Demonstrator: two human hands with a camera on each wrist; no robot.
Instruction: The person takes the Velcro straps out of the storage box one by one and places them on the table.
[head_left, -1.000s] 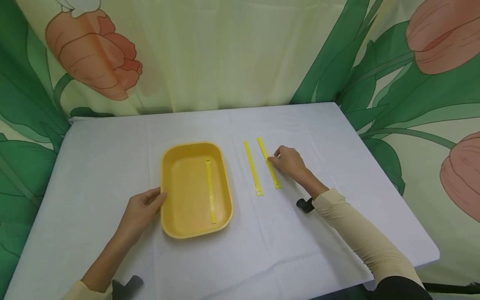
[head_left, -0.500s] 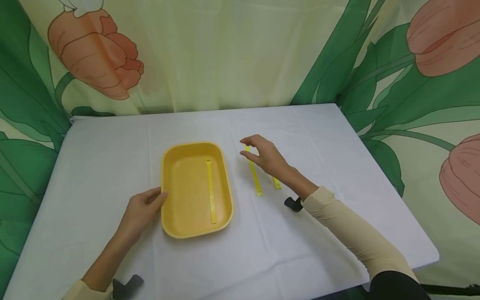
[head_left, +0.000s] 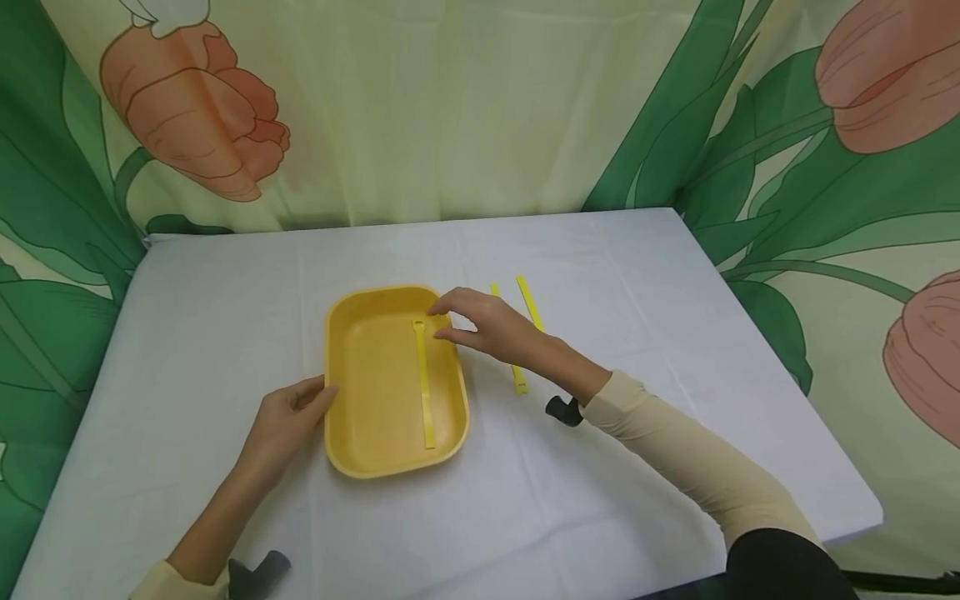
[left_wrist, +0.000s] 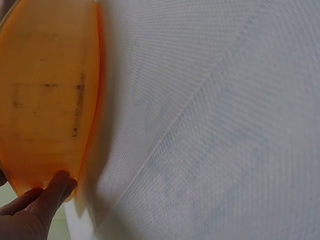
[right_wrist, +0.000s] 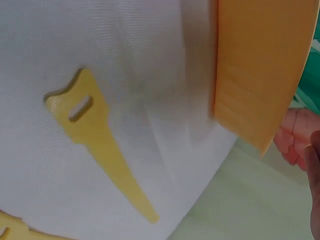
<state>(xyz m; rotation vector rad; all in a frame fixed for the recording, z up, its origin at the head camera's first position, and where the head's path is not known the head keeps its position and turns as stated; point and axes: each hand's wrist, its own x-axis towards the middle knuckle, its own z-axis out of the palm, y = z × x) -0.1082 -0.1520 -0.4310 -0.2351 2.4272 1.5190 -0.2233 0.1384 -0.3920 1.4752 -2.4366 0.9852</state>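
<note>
My left hand (head_left: 288,417) grips the left rim of a yellow tray (head_left: 367,470), its thumb over the edge. In the left wrist view, its fingers (left_wrist: 52,195) press the tray's outer wall. One yellow strap (head_left: 425,387) lies lengthwise in the tray's right half. Over the tray's upper right rim hovers my right hand (head_left: 495,327), thumb and forefinger apart, with nothing seen between them. Two more straps lie right of the tray, a nearer one (head_left: 521,382) and a farther one (head_left: 529,302), both partly hidden by that arm. In the right wrist view, a strap (right_wrist: 115,155) shows its slotted, wider head.
A white cloth covers the table (head_left: 615,483), whose far edge meets a curtain (head_left: 480,108) printed with tulips and leaves. Dark camera mounts sit at the left wrist (head_left: 257,575) and the right wrist (head_left: 564,411).
My right hand has left the farther strap and moved left over the nearer one to the tray's rim, thumb and forefinger spreading. The straps and left hand stay in place.
</note>
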